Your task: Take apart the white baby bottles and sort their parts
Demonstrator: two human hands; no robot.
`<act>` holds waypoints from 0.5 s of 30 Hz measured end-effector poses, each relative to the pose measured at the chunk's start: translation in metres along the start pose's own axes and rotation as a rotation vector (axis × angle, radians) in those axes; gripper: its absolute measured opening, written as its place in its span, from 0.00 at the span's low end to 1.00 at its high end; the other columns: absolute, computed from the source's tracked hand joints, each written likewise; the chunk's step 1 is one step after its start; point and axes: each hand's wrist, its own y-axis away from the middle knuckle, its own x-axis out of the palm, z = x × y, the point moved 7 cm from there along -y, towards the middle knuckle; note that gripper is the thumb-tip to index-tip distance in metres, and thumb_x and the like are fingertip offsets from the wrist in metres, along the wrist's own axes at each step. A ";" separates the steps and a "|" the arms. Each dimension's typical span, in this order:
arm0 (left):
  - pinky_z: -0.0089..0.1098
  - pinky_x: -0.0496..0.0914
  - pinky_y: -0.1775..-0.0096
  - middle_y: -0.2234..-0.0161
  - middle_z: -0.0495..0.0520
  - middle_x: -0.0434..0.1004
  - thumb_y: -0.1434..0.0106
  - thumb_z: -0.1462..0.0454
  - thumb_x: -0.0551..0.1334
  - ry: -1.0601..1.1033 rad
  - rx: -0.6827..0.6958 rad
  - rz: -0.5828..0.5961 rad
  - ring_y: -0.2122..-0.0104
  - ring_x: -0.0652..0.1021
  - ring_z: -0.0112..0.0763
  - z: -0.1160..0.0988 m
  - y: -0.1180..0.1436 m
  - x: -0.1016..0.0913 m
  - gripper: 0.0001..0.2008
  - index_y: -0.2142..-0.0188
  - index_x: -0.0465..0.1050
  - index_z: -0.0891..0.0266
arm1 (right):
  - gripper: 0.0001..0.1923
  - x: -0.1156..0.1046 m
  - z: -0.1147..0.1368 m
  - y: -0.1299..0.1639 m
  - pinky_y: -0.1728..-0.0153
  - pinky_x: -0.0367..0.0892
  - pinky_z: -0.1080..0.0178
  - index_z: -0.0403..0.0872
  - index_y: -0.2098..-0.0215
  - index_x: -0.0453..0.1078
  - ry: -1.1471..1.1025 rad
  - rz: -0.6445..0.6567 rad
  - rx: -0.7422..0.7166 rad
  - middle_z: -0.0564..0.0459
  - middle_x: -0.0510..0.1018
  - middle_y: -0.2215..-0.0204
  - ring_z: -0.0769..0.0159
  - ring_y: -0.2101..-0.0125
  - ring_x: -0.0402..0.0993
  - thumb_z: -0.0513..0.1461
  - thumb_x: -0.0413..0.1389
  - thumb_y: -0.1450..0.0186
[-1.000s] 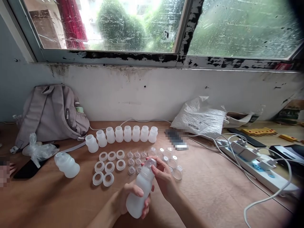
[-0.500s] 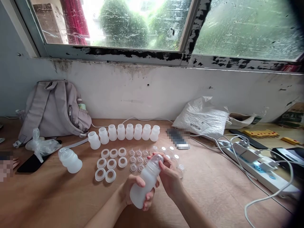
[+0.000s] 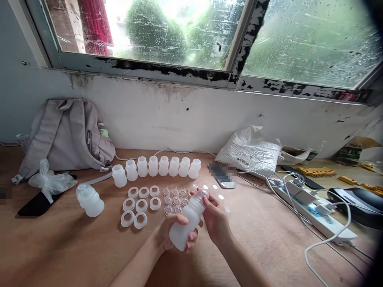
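Note:
My left hand [image 3: 176,231] is wrapped round the body of a frosted baby bottle [image 3: 184,226], which tilts up to the right. At its top, the fingers of my right hand [image 3: 216,213] close on the clear cap [image 3: 201,198]. Beyond my hands lie several clear nipples [image 3: 175,200] in rows, and to their left several white collar rings [image 3: 141,205]. A row of open frosted bottles [image 3: 153,166] stands behind them. One capped bottle [image 3: 89,200] sits apart on the left. Small discs and clear caps near my right hand are partly hidden by it.
A grey backpack [image 3: 67,135] and a clear plastic bag [image 3: 50,181] are on the left. At the back right lie a phone [image 3: 224,177] and a silver mailing bag [image 3: 249,151]. A power strip [image 3: 314,215] with white cables runs along the right side of the table [image 3: 263,247].
The bottle and both hands have shifted slightly up and right, still together. The camera view has turned a little; a person's hand at the left edge is no longer seen.

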 end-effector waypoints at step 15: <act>0.37 0.64 0.78 0.82 0.49 0.70 0.55 0.67 0.58 -0.478 -0.052 0.000 0.83 0.72 0.34 0.011 0.014 -0.008 0.07 0.73 0.71 0.61 | 0.13 -0.063 0.060 -0.019 0.70 0.64 0.66 0.47 0.68 0.68 0.097 -0.361 -0.365 0.54 0.72 0.70 0.69 0.70 0.68 0.46 0.58 0.47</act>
